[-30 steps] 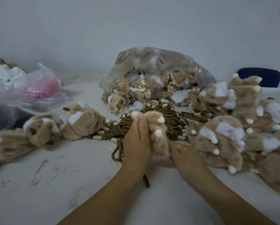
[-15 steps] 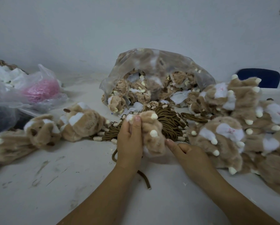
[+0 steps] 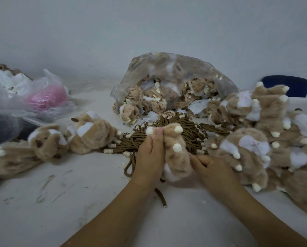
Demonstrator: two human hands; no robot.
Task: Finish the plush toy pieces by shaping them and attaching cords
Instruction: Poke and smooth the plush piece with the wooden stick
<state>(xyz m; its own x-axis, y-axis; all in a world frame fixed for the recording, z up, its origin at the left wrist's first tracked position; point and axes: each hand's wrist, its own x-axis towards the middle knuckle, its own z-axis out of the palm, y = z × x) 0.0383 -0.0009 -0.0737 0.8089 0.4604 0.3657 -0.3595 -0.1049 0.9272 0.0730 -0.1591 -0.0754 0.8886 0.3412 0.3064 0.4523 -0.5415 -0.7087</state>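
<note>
A tan plush toy piece [image 3: 174,152] with cream nubs and a white underside stands upright between my hands at the table's middle. My left hand [image 3: 150,157] grips its left side, thumb up near the white tip. My right hand [image 3: 211,166] pinches the plush at its lower right edge with curled fingers. A brown cord [image 3: 160,195] trails from under the piece toward me. Behind it lies a heap of brown cords with cream beads [image 3: 168,134].
A clear bag of unshaped plush pieces [image 3: 170,90] sits at the back. Shaped plush toys are piled on the right [image 3: 256,139] and lie on the left [image 3: 63,138]. Plastic bags with something pink [image 3: 45,97] are far left. A blue chair back [image 3: 286,85] is far right.
My left hand has slid slightly left and down along the plush. My right hand has come back against its lower right edge and pinches it. The piece has turned slightly.
</note>
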